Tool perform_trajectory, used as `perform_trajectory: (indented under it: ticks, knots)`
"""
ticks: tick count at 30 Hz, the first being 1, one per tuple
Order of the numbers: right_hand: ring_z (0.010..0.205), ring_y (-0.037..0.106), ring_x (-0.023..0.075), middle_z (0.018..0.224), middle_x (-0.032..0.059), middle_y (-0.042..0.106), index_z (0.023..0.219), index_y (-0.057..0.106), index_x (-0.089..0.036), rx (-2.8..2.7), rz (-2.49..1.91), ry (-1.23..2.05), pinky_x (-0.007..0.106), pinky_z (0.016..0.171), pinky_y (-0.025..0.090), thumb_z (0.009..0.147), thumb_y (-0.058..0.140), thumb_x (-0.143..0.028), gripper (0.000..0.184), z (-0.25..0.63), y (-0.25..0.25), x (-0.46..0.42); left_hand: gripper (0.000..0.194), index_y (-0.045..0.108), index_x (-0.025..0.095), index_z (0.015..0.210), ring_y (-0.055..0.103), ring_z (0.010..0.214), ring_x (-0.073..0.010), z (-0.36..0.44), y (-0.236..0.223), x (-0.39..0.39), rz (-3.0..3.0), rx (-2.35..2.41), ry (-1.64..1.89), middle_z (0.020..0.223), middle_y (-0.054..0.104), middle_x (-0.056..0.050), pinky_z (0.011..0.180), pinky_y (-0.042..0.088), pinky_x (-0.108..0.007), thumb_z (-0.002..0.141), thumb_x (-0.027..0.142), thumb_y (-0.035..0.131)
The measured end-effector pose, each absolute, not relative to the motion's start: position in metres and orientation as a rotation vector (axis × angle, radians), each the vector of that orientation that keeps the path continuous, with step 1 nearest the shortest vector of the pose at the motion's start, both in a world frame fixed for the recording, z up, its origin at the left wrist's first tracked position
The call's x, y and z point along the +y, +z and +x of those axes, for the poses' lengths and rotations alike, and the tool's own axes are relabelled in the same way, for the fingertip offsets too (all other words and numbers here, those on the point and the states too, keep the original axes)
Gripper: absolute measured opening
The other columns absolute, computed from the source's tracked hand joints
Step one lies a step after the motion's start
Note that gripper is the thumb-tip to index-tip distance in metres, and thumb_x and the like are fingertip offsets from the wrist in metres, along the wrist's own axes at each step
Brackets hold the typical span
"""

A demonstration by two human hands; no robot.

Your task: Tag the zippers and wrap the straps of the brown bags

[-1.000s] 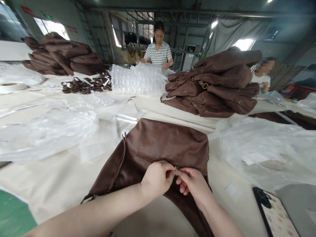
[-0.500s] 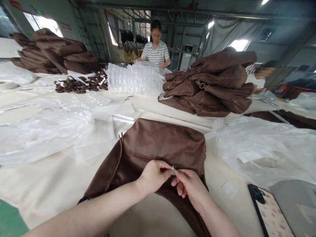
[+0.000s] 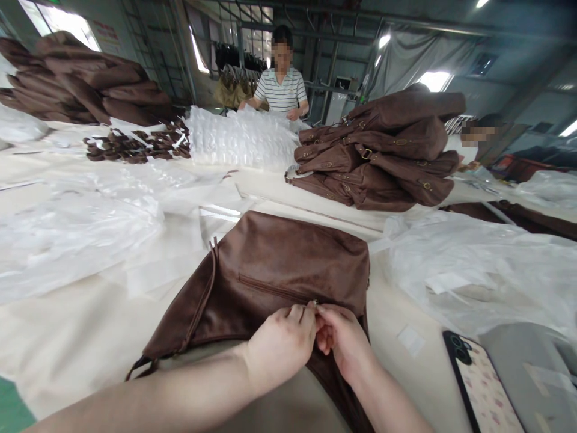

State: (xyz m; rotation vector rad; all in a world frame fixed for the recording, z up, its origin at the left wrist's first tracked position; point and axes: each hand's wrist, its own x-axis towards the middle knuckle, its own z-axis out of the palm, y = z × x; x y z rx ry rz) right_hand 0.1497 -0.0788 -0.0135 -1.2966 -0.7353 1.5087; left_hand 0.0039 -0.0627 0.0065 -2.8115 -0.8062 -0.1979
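on the cream-covered table (image 3: 81, 337), a heap of brown buckled bags (image 3: 383, 150) sits beyond one brown leather-look shoulder bag (image 3: 293, 252), which lies nearest the camera. the left hand (image 3: 283, 341) and right hand (image 3: 346, 340) meet over its zipper (image 3: 265, 286), each in a tight pinch on a tiny, mostly hidden fitting (image 3: 315, 302) at the zipper's right end.

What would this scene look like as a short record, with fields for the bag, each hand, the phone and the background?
Bag: brown, lying on the pale table
Left hand: fingertips pinching a small item, unclear, by the zipper
Right hand: fingertips meeting the left hand's there
Phone: patterned, camera side up, right of the bag
Background: pile of brown bags; person in a striped top
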Motion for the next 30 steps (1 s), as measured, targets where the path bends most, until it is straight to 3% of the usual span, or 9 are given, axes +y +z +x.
perform_trajectory:
  ticks: [5, 8, 11, 14, 17, 20, 24, 28, 30]
  knots:
    - [0.035, 0.044, 0.0052, 0.051, -0.0019, 0.056, 0.061, 0.057, -0.015, -0.786, -1.349, 1.435, 0.016, 0.031, 0.028, 0.071, 0.068, -0.053, 0.041, 0.150, -0.015, -0.079, 0.029, 0.060, 0.010, 0.112, 0.062, 0.085, -0.0227, 0.003, 0.013, -0.058, -3.031, -1.012, -0.375, 0.097, 0.066, -0.013, 0.072, 0.051, -0.034, 0.089, 0.012, 0.043]
    - [0.035, 0.045, 0.0055, 0.055, -0.0012, 0.059, 0.063, 0.057, -0.015, -0.831, -1.438, 1.399, 0.016, 0.031, 0.030, 0.071, 0.066, -0.054, 0.040, 0.148, -0.018, -0.076, 0.034, 0.064, 0.014, 0.084, 0.062, 0.069, -0.0157, 0.001, 0.015, -0.047, -3.263, -1.629, -0.780, 0.076, 0.067, -0.006, 0.065, 0.048, -0.026, 0.095, 0.023, 0.033]
    - [0.034, 0.045, 0.0053, 0.055, -0.0010, 0.060, 0.065, 0.058, -0.016, -0.907, -1.530, 1.342, 0.015, 0.031, 0.029, 0.072, 0.062, -0.055, 0.040, 0.144, -0.020, -0.072, 0.037, 0.059, 0.015, 0.067, 0.056, 0.056, -0.0122, 0.002, 0.007, -0.037, -3.412, -1.982, -1.023, 0.061, 0.062, -0.003, 0.055, 0.043, -0.022, 0.092, 0.032, 0.038]
    - [0.034, 0.045, 0.0053, 0.055, -0.0008, 0.061, 0.069, 0.059, -0.015, -1.048, -1.586, 1.309, 0.015, 0.032, 0.029, 0.078, 0.057, -0.055, 0.040, 0.141, -0.014, -0.074, 0.020, 0.062, 0.014, 0.070, 0.056, 0.057, -0.0115, 0.005, -0.009, -0.033, -3.524, -2.006, -1.182, 0.062, 0.062, 0.000, 0.057, 0.043, -0.021, 0.081, 0.029, 0.052]
    - [0.035, 0.047, 0.0067, 0.058, -0.0006, 0.063, 0.077, 0.063, -0.016, -1.318, -1.682, 1.231, 0.017, 0.035, 0.032, 0.084, 0.052, -0.048, 0.035, 0.149, 0.003, -0.094, 0.014, 0.062, 0.013, 0.077, 0.056, 0.053, -0.0107, 0.007, -0.018, -0.030, -3.409, -2.380, -1.247, 0.060, 0.061, 0.001, 0.052, 0.043, -0.020, 0.073, 0.026, 0.058]
    - [0.046, 0.056, 0.0112, 0.062, 0.0005, 0.065, 0.083, 0.067, -0.019, -1.505, -1.801, 0.857, 0.021, 0.045, 0.040, 0.087, 0.050, -0.043, 0.030, 0.186, 0.027, -0.138, 0.012, 0.060, 0.014, 0.075, 0.054, 0.051, -0.0103, 0.006, -0.015, -0.028, -3.353, -2.455, -1.137, 0.060, 0.061, 0.000, 0.049, 0.041, -0.019, 0.072, 0.026, 0.058]
    - [0.064, 0.063, 0.0194, 0.073, 0.0042, 0.070, 0.090, 0.068, -0.022, -1.210, -2.093, 0.114, 0.027, 0.061, 0.046, 0.083, 0.053, -0.047, 0.031, 0.280, 0.057, -0.212, 0.012, 0.060, 0.015, 0.072, 0.058, 0.054, -0.0120, 0.000, -0.002, -0.026, -3.395, -2.290, -0.927, 0.062, 0.063, 0.000, 0.052, 0.042, -0.020, 0.071, 0.027, 0.056]
    - [0.070, 0.064, 0.0258, 0.079, 0.0086, 0.071, 0.092, 0.069, -0.022, -0.865, -2.428, -0.372, 0.032, 0.061, 0.044, 0.082, 0.048, -0.049, 0.035, 0.374, 0.083, -0.284, 0.020, 0.061, 0.016, 0.071, 0.062, 0.059, -0.0154, -0.004, 0.002, -0.019, -3.449, -2.107, -0.692, 0.062, 0.065, 0.001, 0.057, 0.043, -0.022, 0.074, 0.034, 0.053]
    - [0.073, 0.064, 0.0268, 0.080, 0.0094, 0.070, 0.089, 0.070, -0.023, -0.829, -2.541, -0.424, 0.033, 0.060, 0.043, 0.083, 0.045, -0.049, 0.037, 0.403, 0.085, -0.311, 0.021, 0.062, 0.017, 0.073, 0.062, 0.061, -0.0165, -0.005, 0.003, -0.016, -3.449, -1.996, -0.597, 0.062, 0.066, 0.002, 0.059, 0.041, -0.023, 0.077, 0.033, 0.050]
